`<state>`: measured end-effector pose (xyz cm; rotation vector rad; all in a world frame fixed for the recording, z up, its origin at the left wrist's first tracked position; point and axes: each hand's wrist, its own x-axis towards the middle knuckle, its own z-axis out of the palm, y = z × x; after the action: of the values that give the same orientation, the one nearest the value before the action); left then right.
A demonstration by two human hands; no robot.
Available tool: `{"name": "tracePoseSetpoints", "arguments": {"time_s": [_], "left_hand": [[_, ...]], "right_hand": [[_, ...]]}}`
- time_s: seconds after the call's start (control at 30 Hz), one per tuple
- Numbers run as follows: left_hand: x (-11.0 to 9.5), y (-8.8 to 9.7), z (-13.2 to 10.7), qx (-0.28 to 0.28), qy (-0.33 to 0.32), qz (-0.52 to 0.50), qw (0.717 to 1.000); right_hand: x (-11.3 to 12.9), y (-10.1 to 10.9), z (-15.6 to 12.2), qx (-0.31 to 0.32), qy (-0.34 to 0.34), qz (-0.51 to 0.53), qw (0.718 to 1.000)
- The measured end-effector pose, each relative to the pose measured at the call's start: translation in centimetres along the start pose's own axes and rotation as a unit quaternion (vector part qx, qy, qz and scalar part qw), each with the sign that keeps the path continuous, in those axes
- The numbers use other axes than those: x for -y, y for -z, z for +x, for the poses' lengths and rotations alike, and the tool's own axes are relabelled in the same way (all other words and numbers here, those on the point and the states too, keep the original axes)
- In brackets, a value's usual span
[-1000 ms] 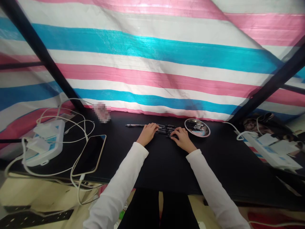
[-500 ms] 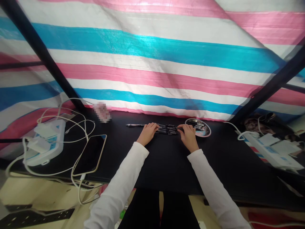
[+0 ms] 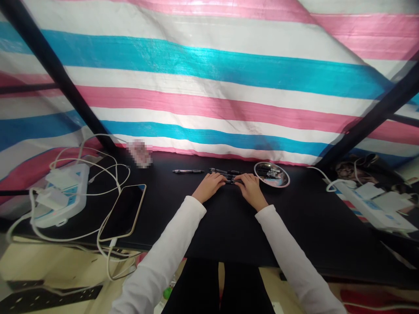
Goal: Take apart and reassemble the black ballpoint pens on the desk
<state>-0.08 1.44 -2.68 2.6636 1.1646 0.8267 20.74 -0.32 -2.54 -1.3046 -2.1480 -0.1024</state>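
Several black pens (image 3: 225, 173) lie in a bunch on the black table (image 3: 229, 222), near its far edge. My left hand (image 3: 209, 185) rests on the left end of the bunch, fingers curled over the pens. My right hand (image 3: 249, 187) rests on the right end, fingers also curled on them. The two hands are close together, nearly touching. One more black pen (image 3: 188, 171) lies alone to the left of the bunch. Both arms wear white sleeves.
A small round metal dish (image 3: 271, 174) sits just right of the hands. A phone (image 3: 122, 211) on a cable lies at the left, beside a white power strip (image 3: 62, 194) with tangled cords. Another power strip (image 3: 373, 203) is at the right. A striped tarp (image 3: 209, 87) hangs behind.
My left hand slid right and my right hand slid left, closing in on the bunch of pens. The single pen at the left now lies clear of my left hand.
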Motion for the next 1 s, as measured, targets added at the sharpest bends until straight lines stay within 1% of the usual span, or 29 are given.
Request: {"name": "tracePoseSetpoints", "arguments": {"time_s": [0.1,0.23,0.4,0.53,0.77,0.83,1.0], "left_hand": [[-0.09,-0.15,0.05,0.004,-0.010,-0.010,1.000],[0.14,-0.19,0.07,-0.009,-0.010,-0.017,1.000],[0.20,-0.08,0.06,-0.018,-0.004,-0.015,1.000],[0.12,0.01,0.02,-0.025,-0.006,-0.018,1.000],[0.30,0.12,0.04,-0.025,-0.029,-0.040,0.998],[0.37,0.21,0.06,-0.025,-0.027,-0.040,0.999],[0.45,0.35,0.07,-0.031,-0.005,-0.031,0.999]], "right_hand": [[0.19,-0.10,-0.05,0.000,0.004,0.016,1.000],[0.23,-0.01,0.01,-0.003,-0.003,0.041,0.999],[0.17,-0.01,0.13,0.005,-0.028,0.094,0.995],[0.32,-0.04,0.16,0.024,-0.052,0.119,0.991],[0.43,-0.28,0.11,0.064,-0.074,0.144,0.985],[0.34,-0.34,0.06,0.061,-0.074,0.134,0.986],[0.19,-0.16,-0.04,0.015,-0.037,0.058,0.998]]}}
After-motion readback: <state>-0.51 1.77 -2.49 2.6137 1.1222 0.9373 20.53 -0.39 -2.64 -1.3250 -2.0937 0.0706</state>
